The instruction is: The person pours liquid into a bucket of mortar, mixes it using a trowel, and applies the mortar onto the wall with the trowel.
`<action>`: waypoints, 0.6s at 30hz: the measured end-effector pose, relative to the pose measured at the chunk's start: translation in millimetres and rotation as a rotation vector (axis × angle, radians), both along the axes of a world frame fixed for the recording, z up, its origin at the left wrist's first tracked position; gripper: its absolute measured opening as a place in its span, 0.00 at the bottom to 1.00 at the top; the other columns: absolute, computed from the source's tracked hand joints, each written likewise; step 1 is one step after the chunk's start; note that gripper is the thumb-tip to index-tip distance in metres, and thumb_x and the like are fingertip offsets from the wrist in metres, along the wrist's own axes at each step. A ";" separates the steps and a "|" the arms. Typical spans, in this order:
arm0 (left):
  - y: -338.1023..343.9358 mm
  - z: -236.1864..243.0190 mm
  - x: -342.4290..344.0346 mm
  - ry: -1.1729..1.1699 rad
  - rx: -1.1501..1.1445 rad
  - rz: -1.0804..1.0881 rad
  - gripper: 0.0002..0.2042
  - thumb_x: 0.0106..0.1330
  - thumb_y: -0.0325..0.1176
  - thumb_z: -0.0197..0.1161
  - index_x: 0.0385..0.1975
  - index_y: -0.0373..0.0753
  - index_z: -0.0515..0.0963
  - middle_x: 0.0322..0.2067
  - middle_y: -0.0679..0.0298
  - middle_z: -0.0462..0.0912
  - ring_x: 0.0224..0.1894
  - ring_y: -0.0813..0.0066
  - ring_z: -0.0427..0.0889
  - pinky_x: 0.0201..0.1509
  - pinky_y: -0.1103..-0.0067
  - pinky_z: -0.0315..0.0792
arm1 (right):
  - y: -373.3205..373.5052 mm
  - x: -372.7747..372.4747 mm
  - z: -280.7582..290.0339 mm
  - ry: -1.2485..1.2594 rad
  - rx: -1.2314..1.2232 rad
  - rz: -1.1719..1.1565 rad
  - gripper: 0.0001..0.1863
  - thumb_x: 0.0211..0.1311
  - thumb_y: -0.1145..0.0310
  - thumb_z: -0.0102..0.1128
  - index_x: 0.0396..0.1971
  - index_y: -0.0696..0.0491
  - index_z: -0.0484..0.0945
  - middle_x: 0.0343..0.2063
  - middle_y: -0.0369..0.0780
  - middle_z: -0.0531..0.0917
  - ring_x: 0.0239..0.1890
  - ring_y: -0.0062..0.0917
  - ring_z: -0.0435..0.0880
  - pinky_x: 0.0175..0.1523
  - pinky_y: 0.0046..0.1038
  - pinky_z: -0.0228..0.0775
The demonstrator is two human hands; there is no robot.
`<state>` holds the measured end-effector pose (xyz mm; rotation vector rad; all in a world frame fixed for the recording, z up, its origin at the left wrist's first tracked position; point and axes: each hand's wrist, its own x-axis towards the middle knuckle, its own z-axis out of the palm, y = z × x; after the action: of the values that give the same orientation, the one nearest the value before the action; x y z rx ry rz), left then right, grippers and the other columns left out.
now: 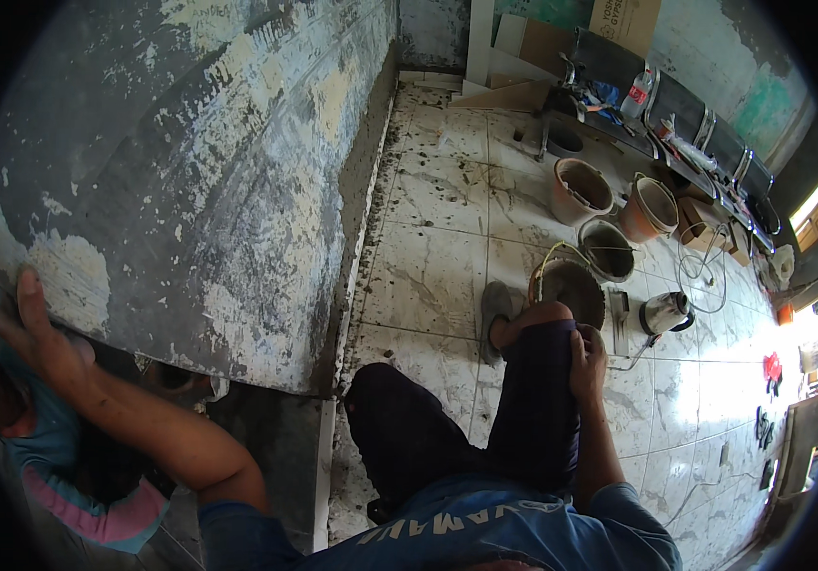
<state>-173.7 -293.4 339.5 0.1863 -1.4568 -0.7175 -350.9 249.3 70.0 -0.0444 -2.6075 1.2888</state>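
My left hand (36, 328) rests against the edge of the patchy grey wall (133, 228), its visible fingers stretched out. The wall's grey coat is broken by cream and white patches. My right hand (588, 364) has its fingers bent on the dark trouser leg (537, 381) at my raised right knee, seeming to pinch the cloth. The bare knee shows past the hem. Beside that knee stands a bucket (569, 285) with grey contents, partly hidden by my leg. My foot in a grey shoe (496, 319) is on the tiled floor.
More buckets, one orange (650, 207) and one grey (606, 249), stand ahead right. A trowel (620, 312) and an electric kettle (666, 312) with a cord lie nearby. Metal bench seats (670, 105) line the far wall. Another person's sleeve (104, 514) is close at left.
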 end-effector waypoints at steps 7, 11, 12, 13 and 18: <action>8.8 2.2 3.2 0.005 0.049 0.066 0.35 0.61 0.35 0.61 0.66 0.32 0.52 0.62 0.49 0.59 0.60 0.58 0.65 0.63 0.68 0.62 | 1.7 -9.6 -2.0 0.040 -0.069 0.008 0.18 0.64 0.58 0.55 0.42 0.59 0.76 0.35 0.46 0.81 0.36 0.32 0.81 0.42 0.32 0.72; 12.2 0.6 -0.8 -0.012 -0.008 0.032 0.37 0.60 0.35 0.60 0.67 0.33 0.49 0.63 0.47 0.58 0.62 0.56 0.63 0.66 0.68 0.57 | 3.4 -8.6 -4.7 0.032 -0.057 -0.022 0.17 0.63 0.60 0.55 0.42 0.59 0.76 0.36 0.47 0.80 0.36 0.35 0.81 0.43 0.33 0.72; 11.2 -0.1 3.0 -0.018 0.014 0.047 0.37 0.60 0.35 0.60 0.67 0.33 0.49 0.62 0.47 0.58 0.62 0.56 0.63 0.66 0.67 0.57 | 2.4 -8.5 -2.8 0.008 -0.028 -0.017 0.17 0.63 0.59 0.55 0.42 0.59 0.76 0.37 0.47 0.80 0.37 0.36 0.81 0.43 0.33 0.72; 9.1 -0.6 4.7 -0.026 0.036 0.061 0.37 0.60 0.35 0.60 0.67 0.33 0.49 0.62 0.47 0.58 0.62 0.56 0.63 0.65 0.67 0.58 | 2.9 -9.6 -1.6 0.006 -0.023 -0.031 0.17 0.63 0.59 0.55 0.42 0.59 0.76 0.37 0.47 0.80 0.37 0.36 0.81 0.43 0.33 0.72; -3.5 -0.3 7.8 -0.053 -0.006 0.033 0.35 0.62 0.34 0.59 0.66 0.32 0.51 0.62 0.49 0.59 0.61 0.59 0.64 0.64 0.68 0.61 | 4.5 -12.3 -0.2 0.018 0.016 -0.044 0.17 0.63 0.59 0.55 0.41 0.58 0.77 0.38 0.47 0.80 0.38 0.37 0.81 0.44 0.34 0.72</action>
<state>-166.0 -296.9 339.2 0.2256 -1.5025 -0.6861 -363.1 253.7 69.9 -0.0863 -2.5869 1.2473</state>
